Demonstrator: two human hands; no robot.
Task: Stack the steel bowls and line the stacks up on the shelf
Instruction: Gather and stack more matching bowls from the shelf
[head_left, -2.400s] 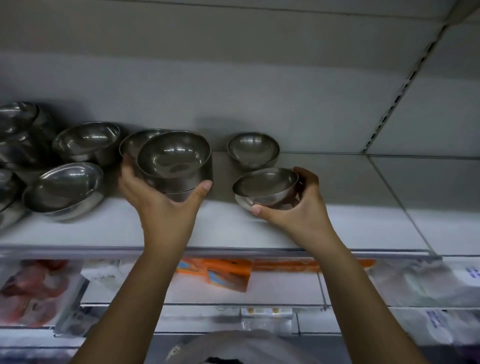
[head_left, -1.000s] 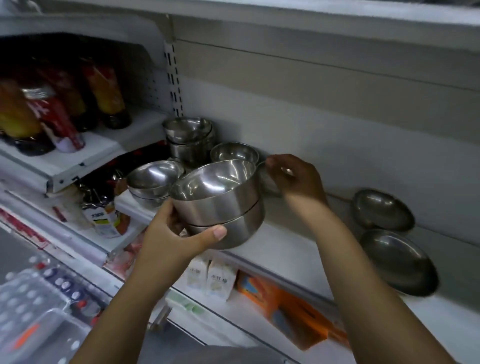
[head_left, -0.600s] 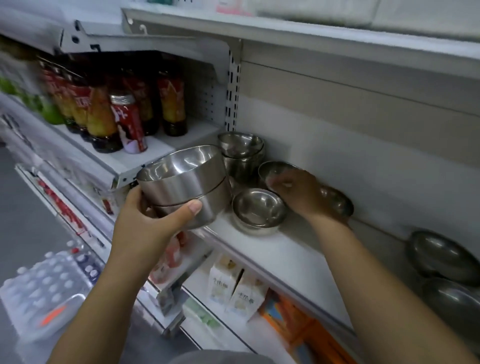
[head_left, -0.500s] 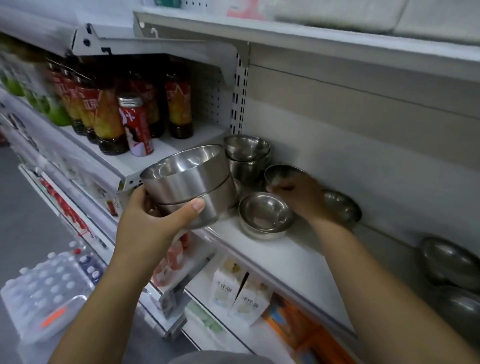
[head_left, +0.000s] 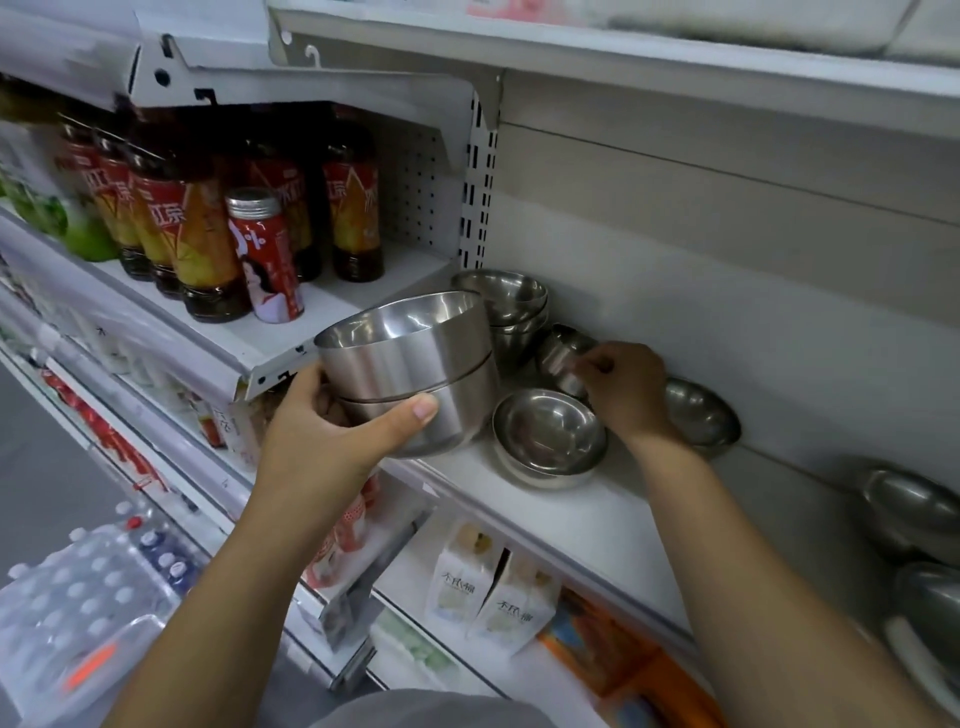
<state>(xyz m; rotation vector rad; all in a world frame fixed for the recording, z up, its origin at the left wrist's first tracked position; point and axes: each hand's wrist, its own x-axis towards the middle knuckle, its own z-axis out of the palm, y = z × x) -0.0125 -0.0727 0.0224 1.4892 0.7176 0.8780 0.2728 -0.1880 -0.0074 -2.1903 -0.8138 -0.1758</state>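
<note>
I'm cupping the stack (head_left: 410, 374) in my left grip (head_left: 332, 436), at the shelf (head_left: 571, 514) front edge. Right grip (head_left: 623, 389) is pinching a small bowl (head_left: 563, 358) at the stack's 3 o'clock. Best next: lifting it level, nesting squarely.

The right hand (head_left: 623, 395) covers the near side of the small bowl (head_left: 558, 357) it pinches, and its wrist hides a part of the back bowl (head_left: 701, 415). The left hand (head_left: 332, 441) hides the lower left of the held stack (head_left: 410, 364), which covers a side of the rear stack (head_left: 514, 306). The right edge cuts the far bowls (head_left: 914, 514). The green bottles (head_left: 88, 241) at the left are blurred
</note>
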